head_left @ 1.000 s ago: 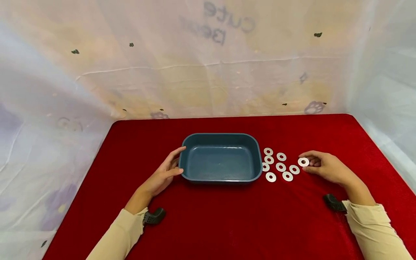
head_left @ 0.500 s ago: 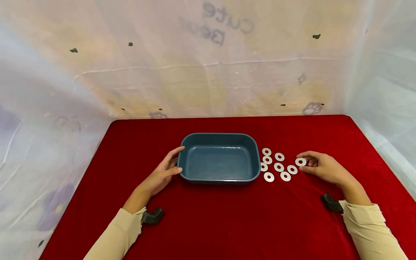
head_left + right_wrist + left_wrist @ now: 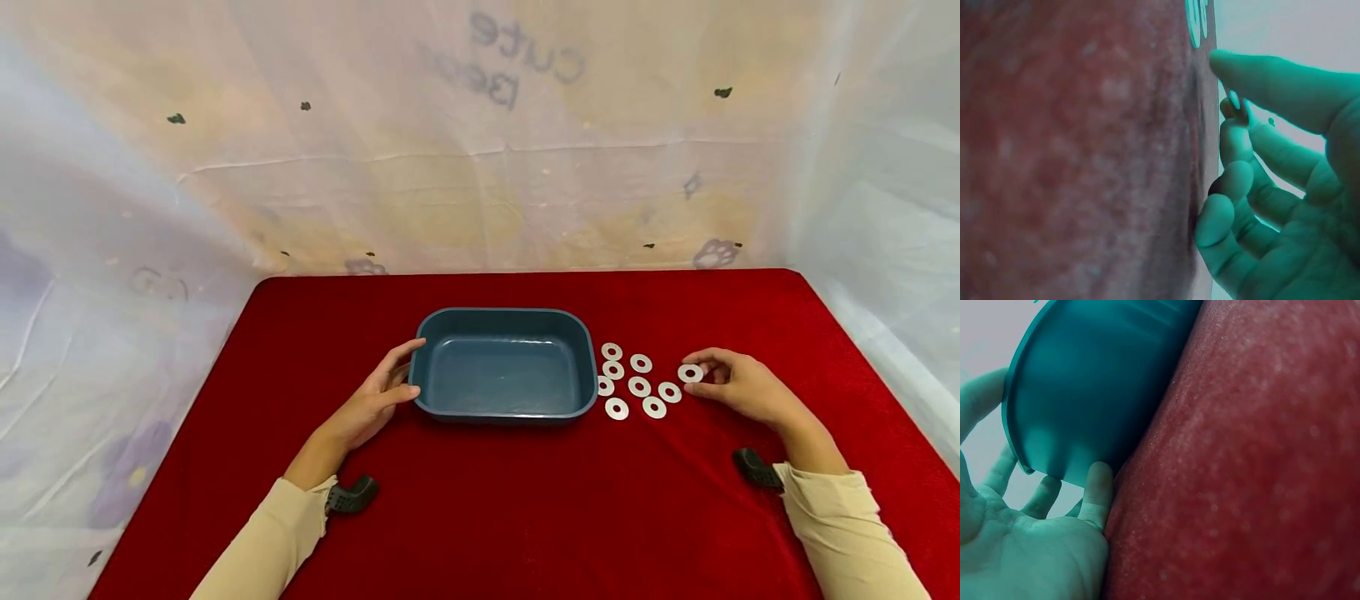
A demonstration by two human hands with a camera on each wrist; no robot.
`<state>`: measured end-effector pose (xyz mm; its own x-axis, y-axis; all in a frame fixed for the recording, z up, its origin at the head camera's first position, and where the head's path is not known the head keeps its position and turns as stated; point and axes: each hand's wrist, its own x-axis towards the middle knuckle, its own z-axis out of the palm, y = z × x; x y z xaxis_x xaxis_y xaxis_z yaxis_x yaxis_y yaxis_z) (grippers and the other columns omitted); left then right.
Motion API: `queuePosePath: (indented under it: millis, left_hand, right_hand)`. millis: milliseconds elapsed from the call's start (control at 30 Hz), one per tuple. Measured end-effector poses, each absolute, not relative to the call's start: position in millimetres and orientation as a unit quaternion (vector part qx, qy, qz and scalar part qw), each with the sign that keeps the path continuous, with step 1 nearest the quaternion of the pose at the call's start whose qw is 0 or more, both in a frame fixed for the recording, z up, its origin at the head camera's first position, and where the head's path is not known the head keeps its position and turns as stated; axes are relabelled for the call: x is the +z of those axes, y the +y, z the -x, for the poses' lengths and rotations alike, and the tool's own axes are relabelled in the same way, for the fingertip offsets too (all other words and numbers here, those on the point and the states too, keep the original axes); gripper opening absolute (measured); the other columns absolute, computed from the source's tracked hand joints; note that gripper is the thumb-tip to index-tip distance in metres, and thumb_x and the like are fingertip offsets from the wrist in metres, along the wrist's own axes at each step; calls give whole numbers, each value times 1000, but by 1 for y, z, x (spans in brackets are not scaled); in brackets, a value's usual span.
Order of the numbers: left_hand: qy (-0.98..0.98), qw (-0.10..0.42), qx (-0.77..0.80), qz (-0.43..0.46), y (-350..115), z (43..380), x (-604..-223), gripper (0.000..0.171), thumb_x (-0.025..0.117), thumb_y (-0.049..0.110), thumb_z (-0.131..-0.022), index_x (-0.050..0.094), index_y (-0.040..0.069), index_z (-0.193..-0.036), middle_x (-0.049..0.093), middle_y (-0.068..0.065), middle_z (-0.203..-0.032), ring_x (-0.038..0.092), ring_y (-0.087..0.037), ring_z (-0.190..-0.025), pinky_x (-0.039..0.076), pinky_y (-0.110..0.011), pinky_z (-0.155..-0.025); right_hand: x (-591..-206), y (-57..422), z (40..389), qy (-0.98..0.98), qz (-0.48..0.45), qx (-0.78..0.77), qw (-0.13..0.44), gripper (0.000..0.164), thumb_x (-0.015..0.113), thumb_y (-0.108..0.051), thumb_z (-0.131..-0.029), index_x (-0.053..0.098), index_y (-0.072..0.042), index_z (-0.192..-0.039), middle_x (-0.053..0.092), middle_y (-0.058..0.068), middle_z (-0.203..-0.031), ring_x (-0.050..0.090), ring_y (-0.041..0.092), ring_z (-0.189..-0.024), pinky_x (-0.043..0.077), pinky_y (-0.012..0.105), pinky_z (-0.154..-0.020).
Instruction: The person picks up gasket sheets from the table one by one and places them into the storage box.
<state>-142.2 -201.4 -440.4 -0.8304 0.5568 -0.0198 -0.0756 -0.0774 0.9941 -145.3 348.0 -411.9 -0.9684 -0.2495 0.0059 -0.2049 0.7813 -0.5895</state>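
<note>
In the head view, a dark blue rectangular tub [image 3: 504,417] with rounded corners sits on the red cloth. My left hand [image 3: 372,406] holds its left end, thumb and index finger at the rim. The left wrist view shows the little finger [image 3: 1097,487] against the tub's outer wall [image 3: 1097,394]. To the right, my right hand [image 3: 738,387] pinches a flat metal washer [image 3: 681,373] by its edge between thumb and index finger, low over the cloth. Several loose washers [image 3: 639,386] lie flat between that hand and the tub, one partly hidden by its right wall.
The red cloth [image 3: 480,508] covers the table. Pale patterned curtains [image 3: 480,208] enclose its back and sides. A black wrist camera [image 3: 352,495] is worn on the left wrist and another black camera [image 3: 756,468] on the right.
The head view has shifted slightly, so the tub and washers sit a little farther left in it. Both hands keep their holds, with hardly any motion over the table.
</note>
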Motion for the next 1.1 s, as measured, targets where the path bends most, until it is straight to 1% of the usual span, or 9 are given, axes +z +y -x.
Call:
queuePosePath:
  millis: [67,200,400,467,533,633,767,1000,1100]
  left_hand:
    - [644,222,707,-188,-201,143,-442,70,52,10,-102,15,24,-159,6,-9,-167,13,-37,-152,35,-23,-108]
    - [649,220,702,-192,-199,147,-442,71,52,11,-102,14,23,-160,7,-8,-167,13,-37,-152,34,-25,-109]
    - [645,217,707,-193,-200,147,-441,67,50,12,-103,15,22,-159,6,-8,-167,11,-37,-152,33,-21,-108]
    - [644,217,708,-190,-200,145,-442,66,49,12,-104,15,22,-159,6,-9,-167,11,-37,-152,32,-22,-109]
    - [645,219,708,-188,-200,143,-442,66,49,13,-104,15,22,-159,6,-9,-167,12,-37,-152,31,-26,-111]
    - [646,226,705,-186,-198,141,-444,66,49,14,-104,15,22,-159,6,-8,-167,12,-37,-152,26,-36,-115]
    - [649,224,703,-186,-198,141,-445,67,49,13,-104,13,21,-160,7,-8,-167,13,-37,-152,22,-47,-116]
    - [655,219,700,-181,-202,142,-443,65,49,13,-104,17,25,-159,7,-5,-167,13,-34,-152,20,-51,-117]
    - [655,218,700,-182,-203,141,-443,65,49,14,-104,16,24,-159,7,-5,-167,12,-35,-153,19,-52,-118]
  right_hand:
    - [-411,347,144,941,122,-313,26,32,80,-21,-85,69,-10,-113,57,1,-85,46,4,-65,38,24,-57]
    - [-406,345,143,941,125,-314,1,33,80,-22,-84,70,-13,-114,57,2,-86,46,5,-67,37,24,-57]
    - [-384,334,151,945,120,-304,-5,35,79,-25,-86,70,-15,-118,53,3,-82,45,7,-69,38,26,-57]
    - [-374,328,153,945,117,-305,-5,35,78,-27,-87,70,-16,-119,53,3,-82,45,9,-70,38,26,-59]
    - [-364,323,153,944,108,-312,-2,36,77,-28,-88,69,-16,-121,53,4,-83,45,10,-72,38,26,-59]
    - [-352,317,150,942,89,-324,0,38,77,-30,-88,69,-16,-122,54,4,-85,46,10,-75,39,26,-59]
    - [-345,313,147,940,76,-332,-6,40,77,-33,-88,68,-17,-124,55,3,-85,47,9,-75,39,25,-58]
    - [-341,307,145,933,62,-355,-14,40,77,-33,-88,68,-16,-123,55,-1,-81,47,9,-73,39,24,-58]
    - [-341,301,145,930,67,-360,-12,40,76,-33,-89,68,-16,-124,54,-1,-81,47,9,-72,39,25,-58]
